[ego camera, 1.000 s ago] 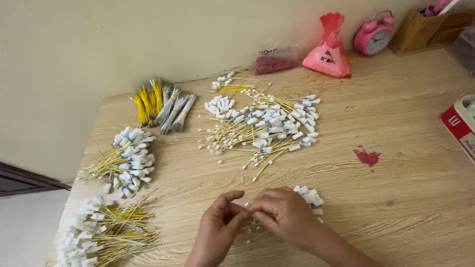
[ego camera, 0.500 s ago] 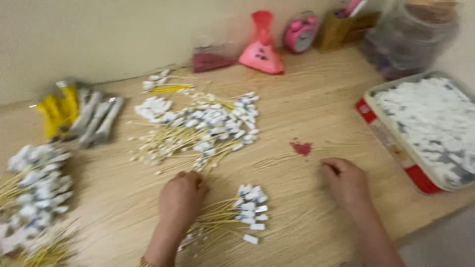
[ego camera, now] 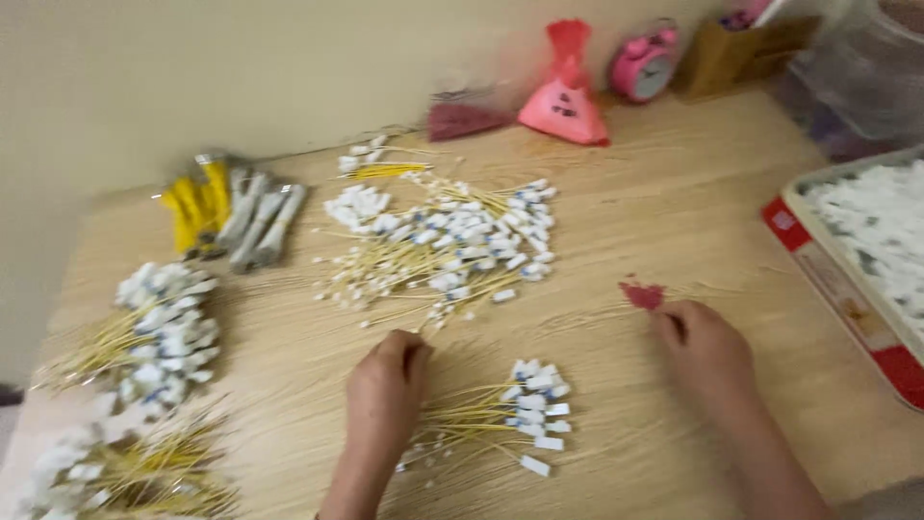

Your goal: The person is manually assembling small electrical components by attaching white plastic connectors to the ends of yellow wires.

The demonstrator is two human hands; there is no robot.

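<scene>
Two hands: the left hand (ego camera: 385, 390) at 6 o'clock, the right hand (ego camera: 705, 349) at 4 o'clock. Six heaps of yellow sticks with white tags: small heap (ego camera: 500, 419) between the hands, large heap (ego camera: 448, 246) at centre, tiny heap (ego camera: 375, 164) at 12 o'clock, upper left heap (ego camera: 154, 327) and lower left heap (ego camera: 115, 467) at 8 o'clock. One bundle of yellow and grey packets (ego camera: 231, 214) at 10 o'clock. One pink bag (ego camera: 563, 96), one pink clock (ego camera: 643, 65), one tray of white pieces (ego camera: 866, 231) at 3 o'clock.

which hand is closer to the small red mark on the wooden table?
Right. The right hand lies just below and right of the small red mark, fingertips almost at it. The left hand rests well off to the mark's left, beside the small bundle of yellow white-tagged wires.
</scene>
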